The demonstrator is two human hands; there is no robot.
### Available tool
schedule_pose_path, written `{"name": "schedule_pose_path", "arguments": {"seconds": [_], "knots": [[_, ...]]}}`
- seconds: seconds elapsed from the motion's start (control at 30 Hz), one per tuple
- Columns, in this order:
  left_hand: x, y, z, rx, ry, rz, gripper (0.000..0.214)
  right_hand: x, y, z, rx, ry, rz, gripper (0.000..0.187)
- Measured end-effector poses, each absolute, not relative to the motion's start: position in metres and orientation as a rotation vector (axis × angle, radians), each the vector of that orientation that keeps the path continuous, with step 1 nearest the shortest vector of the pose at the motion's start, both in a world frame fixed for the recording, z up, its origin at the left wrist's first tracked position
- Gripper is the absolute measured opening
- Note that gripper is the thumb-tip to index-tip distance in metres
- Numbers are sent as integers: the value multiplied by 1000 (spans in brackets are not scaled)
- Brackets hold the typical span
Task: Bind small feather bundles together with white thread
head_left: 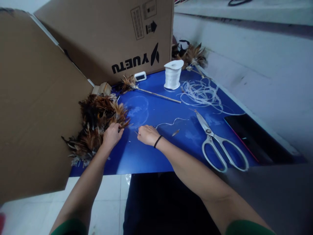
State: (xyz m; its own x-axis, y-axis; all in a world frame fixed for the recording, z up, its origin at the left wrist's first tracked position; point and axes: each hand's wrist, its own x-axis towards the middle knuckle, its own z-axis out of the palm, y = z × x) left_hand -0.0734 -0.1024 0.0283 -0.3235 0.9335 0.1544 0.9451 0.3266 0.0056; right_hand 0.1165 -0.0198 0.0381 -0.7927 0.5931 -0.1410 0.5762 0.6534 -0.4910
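Observation:
At the right edge of a pile of brown and black feathers [97, 109], my left hand [112, 135] has its fingers closed in on the feather tips. My right hand [148, 134], with a black band on its wrist, is closed over the blue table [156, 160]. A thin pale tip pokes out from its fingers, too small to name. Behind that hand trails a thin white string [172, 123]. One small loose feather [175, 133] lies to its right. Farther back, a thin stick [158, 94] carries a bunch of brown feathers [128, 84] at its left end.
Large scissors [209, 132] lie slightly spread on the right, beside a dark phone [256, 138]. Behind are a white ribbon spool [173, 76], tangled white string [201, 93], a small white display device [140, 76] and more feather bunches [193, 57]. Cardboard [102, 36] walls the left and back.

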Motion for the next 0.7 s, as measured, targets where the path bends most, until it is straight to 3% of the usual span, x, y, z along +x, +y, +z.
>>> {"name": "schedule_pose_path", "arguments": {"seconds": [0.33, 0.5, 0.7], "knots": [[-82, -101, 22, -1743, -2476, -111, 20, 111, -7, 25, -989, -2415, 1253, 12], [-97, -101, 15, -1769, -2477, -428, 17, 100, -9, 14, -966, -1939, 1716, 9], [-101, -104, 17, -1704, -2550, -855, 18, 82, -15, 11, -882, -1506, 1975, 17]]}}
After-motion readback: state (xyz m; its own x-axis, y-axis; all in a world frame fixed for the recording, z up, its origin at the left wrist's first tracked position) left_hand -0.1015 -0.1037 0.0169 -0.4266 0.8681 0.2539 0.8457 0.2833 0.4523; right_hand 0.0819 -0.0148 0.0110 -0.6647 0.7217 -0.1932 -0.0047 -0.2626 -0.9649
